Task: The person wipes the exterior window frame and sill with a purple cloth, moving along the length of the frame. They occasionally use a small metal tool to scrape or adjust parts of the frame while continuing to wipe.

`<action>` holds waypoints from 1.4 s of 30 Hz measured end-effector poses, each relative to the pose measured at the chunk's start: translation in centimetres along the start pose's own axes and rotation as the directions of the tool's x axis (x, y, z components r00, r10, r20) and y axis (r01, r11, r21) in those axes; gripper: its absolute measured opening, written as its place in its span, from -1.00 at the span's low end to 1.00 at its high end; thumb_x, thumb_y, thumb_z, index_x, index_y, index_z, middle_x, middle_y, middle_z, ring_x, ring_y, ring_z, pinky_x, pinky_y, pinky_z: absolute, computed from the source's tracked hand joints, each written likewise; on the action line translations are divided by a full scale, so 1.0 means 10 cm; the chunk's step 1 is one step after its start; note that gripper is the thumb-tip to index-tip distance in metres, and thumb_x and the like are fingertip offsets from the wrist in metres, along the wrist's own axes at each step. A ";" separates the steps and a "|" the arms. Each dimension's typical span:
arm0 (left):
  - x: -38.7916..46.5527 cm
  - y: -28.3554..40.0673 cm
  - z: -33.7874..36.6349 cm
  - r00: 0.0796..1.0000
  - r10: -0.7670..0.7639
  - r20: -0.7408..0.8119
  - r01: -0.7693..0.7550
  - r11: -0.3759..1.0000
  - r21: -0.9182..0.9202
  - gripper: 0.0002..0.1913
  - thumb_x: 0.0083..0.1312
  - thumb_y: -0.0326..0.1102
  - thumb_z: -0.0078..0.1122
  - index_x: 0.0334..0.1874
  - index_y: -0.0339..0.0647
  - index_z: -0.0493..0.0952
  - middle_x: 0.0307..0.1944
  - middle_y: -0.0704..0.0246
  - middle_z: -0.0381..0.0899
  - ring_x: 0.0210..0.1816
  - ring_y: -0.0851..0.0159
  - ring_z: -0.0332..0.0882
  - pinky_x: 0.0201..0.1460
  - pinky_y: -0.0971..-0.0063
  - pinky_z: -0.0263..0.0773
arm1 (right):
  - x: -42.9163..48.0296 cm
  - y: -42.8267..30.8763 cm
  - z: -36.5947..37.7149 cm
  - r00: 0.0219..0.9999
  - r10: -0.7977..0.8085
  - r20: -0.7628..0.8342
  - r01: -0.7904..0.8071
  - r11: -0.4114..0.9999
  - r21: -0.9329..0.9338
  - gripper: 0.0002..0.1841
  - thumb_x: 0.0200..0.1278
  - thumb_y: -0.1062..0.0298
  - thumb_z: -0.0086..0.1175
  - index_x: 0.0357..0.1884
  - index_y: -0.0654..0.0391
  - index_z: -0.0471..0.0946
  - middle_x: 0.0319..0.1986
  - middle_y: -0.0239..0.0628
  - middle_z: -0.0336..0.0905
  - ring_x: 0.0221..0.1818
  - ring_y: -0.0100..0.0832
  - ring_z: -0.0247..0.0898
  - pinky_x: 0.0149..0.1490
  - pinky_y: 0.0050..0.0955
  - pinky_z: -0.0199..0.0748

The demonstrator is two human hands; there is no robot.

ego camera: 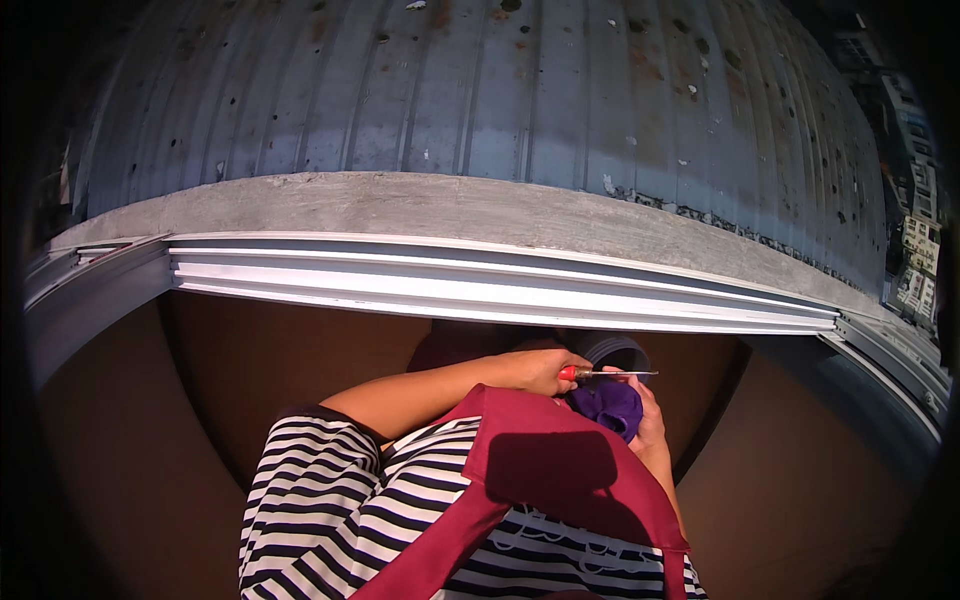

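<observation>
My left hand point(553, 370) is closed around the red handle of a screwdriver point(622, 373), whose thin metal shaft points right. Against the apron, my right hand point(646, 416) holds a bunched purple cloth point(609, 407), its fingertips close to the shaft. Whether the cloth touches the shaft I cannot tell. Just beyond both hands is a round, pale plastic bucket point(621, 349), partly hidden by them.
A white metal window frame with sliding tracks point(480, 289) crosses in front of me. Beyond it run a concrete ledge point(390, 202) and a stained corrugated metal roof point(480, 97). Buildings point(921, 240) stand far right. Brown surfaces lie on both sides below the frame.
</observation>
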State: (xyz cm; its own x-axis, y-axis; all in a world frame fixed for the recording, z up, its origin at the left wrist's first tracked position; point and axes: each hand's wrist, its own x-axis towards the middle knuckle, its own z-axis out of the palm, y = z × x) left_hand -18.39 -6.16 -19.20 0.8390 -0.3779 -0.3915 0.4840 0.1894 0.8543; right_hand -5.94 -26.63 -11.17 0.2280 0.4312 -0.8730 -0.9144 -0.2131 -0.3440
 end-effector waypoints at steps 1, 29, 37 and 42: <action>0.04 -0.06 0.02 1.000 -0.008 -0.022 0.007 1.000 -0.023 -0.42 0.30 -0.43 0.12 0.42 -0.13 0.42 -0.08 0.16 0.70 -0.12 0.20 0.64 0.01 0.41 0.50 | -0.05 0.01 -0.03 1.000 0.009 -0.021 -0.008 0.997 0.078 -0.50 0.57 0.05 -0.09 0.13 0.36 0.52 -0.01 0.01 0.64 0.03 -0.18 0.62 0.18 -0.24 0.59; 0.01 0.03 0.33 0.996 0.039 -0.081 -0.027 0.991 0.134 -0.74 0.21 -0.27 0.26 -0.25 -0.38 0.60 -0.49 0.16 0.60 -0.42 0.19 0.56 -0.31 0.26 0.45 | 0.98 0.48 -0.79 0.980 0.103 0.171 0.167 0.044 -0.985 -0.45 0.03 0.28 0.39 0.15 0.08 0.59 -0.15 -0.02 0.70 -0.05 -0.03 0.63 0.12 -0.28 0.54; -1.29 0.18 0.25 0.972 -0.012 -0.236 -0.070 0.938 -0.339 -0.78 0.28 -0.30 0.31 -0.16 -0.32 0.65 -0.53 0.29 0.54 -0.43 0.29 0.54 -0.33 0.37 0.45 | 1.16 0.24 -0.36 0.707 -0.127 0.696 0.708 0.130 -0.695 -0.58 0.05 0.32 0.41 0.00 0.14 0.62 0.05 -0.11 0.58 0.19 -0.11 0.46 0.30 -0.27 0.39; -1.48 0.24 0.79 0.776 -0.146 -0.614 0.216 0.975 0.042 -0.83 0.21 -0.36 0.29 -0.43 -0.33 0.53 -0.65 0.45 0.32 -0.53 0.46 0.37 -0.41 0.40 0.38 | 1.10 0.11 0.10 0.697 0.073 0.713 0.710 0.071 -0.701 -0.11 0.02 0.22 0.47 0.45 0.04 0.33 0.38 -0.08 0.34 0.45 -0.10 0.23 0.50 -0.23 0.17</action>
State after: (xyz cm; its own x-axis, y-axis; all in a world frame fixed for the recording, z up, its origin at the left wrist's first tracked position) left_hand -31.63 -7.30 -8.68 0.7330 0.2354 -0.6382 0.6433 0.0652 0.7629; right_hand -4.76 -21.31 -20.77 -0.1464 0.9103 -0.3873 0.3309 -0.3239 -0.8863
